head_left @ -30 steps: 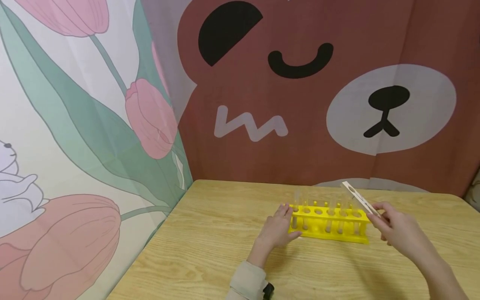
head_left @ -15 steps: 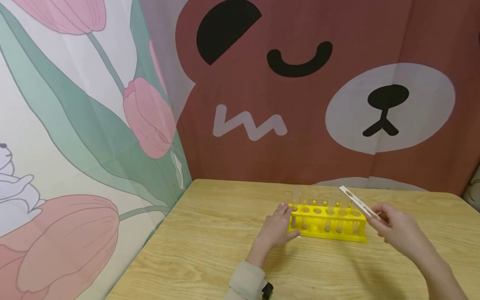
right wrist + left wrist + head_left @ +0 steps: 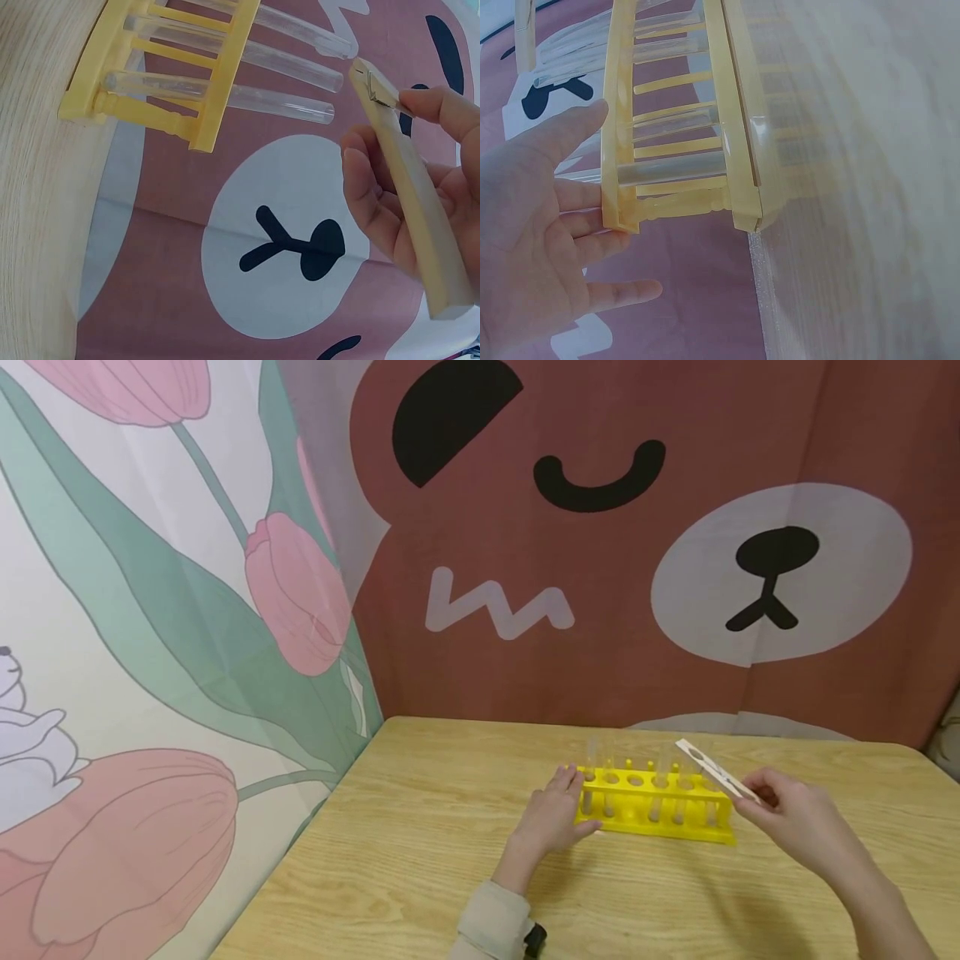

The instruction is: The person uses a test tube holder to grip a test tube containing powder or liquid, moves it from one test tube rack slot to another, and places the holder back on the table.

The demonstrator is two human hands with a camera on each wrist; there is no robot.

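Note:
A yellow test tube rack (image 3: pixel 660 833) stands on the table with several clear test tubes (image 3: pixel 289 105) upright in its holes; one hole near the middle holds none. My left hand (image 3: pixel 551 818) holds the rack's left end, the thumb at the front and fingertips against the end, as the left wrist view shows. Above the rack's right end, my right hand (image 3: pixel 798 814) grips a wooden test tube clamp (image 3: pixel 712 768), tilted with its far end up and left. The thumb lies by the clamp's metal spring (image 3: pixel 379 94). No tube is seen between the clamp's jaws.
The wood-grain table (image 3: pixel 390 860) reaches to a curtain (image 3: pixel 525 677) with a bear print at the back. A tulip-print curtain (image 3: pixel 165 652) hangs along the left side. A beige cuff and a black band show on the left wrist.
The clamp's far end has dipped and come slightly left toward the tube tops at the rack's right. My left hand and the rack have stayed in place.

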